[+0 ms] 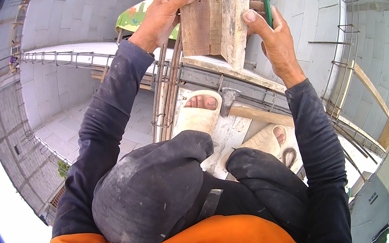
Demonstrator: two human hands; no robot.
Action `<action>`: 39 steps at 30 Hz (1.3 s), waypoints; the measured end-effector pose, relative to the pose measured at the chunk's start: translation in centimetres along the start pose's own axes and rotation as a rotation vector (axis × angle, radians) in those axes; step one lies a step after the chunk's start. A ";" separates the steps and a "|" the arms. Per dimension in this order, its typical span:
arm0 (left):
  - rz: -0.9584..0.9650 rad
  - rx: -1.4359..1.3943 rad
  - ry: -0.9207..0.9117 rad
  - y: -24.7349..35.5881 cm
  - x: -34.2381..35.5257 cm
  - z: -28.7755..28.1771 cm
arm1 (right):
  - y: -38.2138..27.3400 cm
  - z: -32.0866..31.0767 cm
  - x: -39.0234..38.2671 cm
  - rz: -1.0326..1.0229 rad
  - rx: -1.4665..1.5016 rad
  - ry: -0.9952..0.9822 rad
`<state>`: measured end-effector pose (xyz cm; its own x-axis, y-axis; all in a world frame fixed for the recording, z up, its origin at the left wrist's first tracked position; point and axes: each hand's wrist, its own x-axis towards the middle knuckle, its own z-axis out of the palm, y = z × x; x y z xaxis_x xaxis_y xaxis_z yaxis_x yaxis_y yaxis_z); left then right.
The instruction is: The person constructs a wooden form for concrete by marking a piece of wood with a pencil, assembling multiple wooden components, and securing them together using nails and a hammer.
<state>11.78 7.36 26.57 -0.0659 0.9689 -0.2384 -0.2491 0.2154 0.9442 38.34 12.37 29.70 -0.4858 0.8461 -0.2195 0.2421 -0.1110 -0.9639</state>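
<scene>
Weathered wooden planks (205, 19), set lengthwise edge to edge like a formwork panel, stand in front of me at the top of the view. My left hand (161, 16) is closed on their left edge, thumb on the front face. At the right edge my right hand (278, 44) grips the wood between thumb and fingers. A slim green stick-shaped tool (267, 8) sticks up from among the right fingers; its exact kind is unclear. The planks' upper end runs out of view. Their lower end is at a horizontal board (235, 74).
A hammer (260, 116) lies between my sandalled feet (201, 110). Upright rebar (172, 89) stands beside my left foot. Steel reinforcement cages (84, 59) run along the wall tops. Block-walled rooms drop away below on both sides. A timber brace (375, 93) slants at right.
</scene>
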 end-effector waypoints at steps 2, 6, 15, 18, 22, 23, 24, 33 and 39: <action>0.030 0.032 -0.035 0.8 0.7 0.2 | -0.4 -0.6 1.3 -0.071 -0.060 0.095; 0.042 0.117 -0.041 1.5 1.5 1.3 | -3.1 -0.1 2.7 -0.126 -0.060 0.241; -0.014 0.020 -0.068 -0.8 2.2 2.7 | -4.0 -0.8 2.6 -0.094 -0.040 0.244; -0.123 -0.117 -0.043 -1.6 2.1 3.1 | -4.2 -0.5 2.6 -0.046 -0.051 0.247; -0.262 -0.256 0.044 -2.8 2.1 3.4 | -3.4 0.2 3.1 -0.108 -0.065 0.315; -0.296 -0.253 0.023 -2.9 2.2 3.5 | -3.2 0.2 3.2 -0.086 -0.015 0.287; -0.330 -0.250 0.002 -2.8 2.2 3.5 | -3.0 0.0 3.3 -0.064 0.036 0.259; -0.575 -0.186 -0.082 -4.2 2.3 4.3 | 1.5 -1.3 4.4 0.163 0.120 0.181; -0.617 -0.270 -0.100 -5.2 2.1 4.6 | 3.0 -2.0 4.8 0.267 0.079 0.149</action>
<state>17.39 8.84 22.25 0.2520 0.6875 -0.6811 -0.4459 0.7071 0.5488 38.47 17.15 26.03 -0.2842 0.8477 -0.4479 0.2757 -0.3752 -0.8850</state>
